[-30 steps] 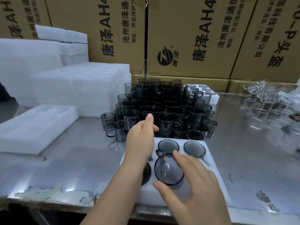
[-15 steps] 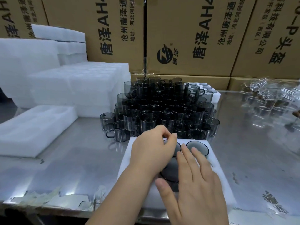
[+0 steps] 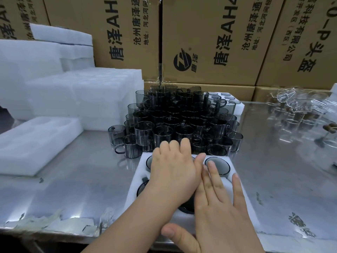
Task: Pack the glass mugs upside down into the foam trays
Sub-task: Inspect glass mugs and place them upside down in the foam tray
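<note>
Smoky grey ribbed mugs [image 3: 179, 123], white foam tray [image 3: 138, 177], brown black-lettered boxes [image 3: 215, 39], silver steel table [image 3: 76, 179].

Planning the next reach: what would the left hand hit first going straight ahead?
Likely the front row of the grey mug pile, right beyond the left hand; depth is unclear.
</note>
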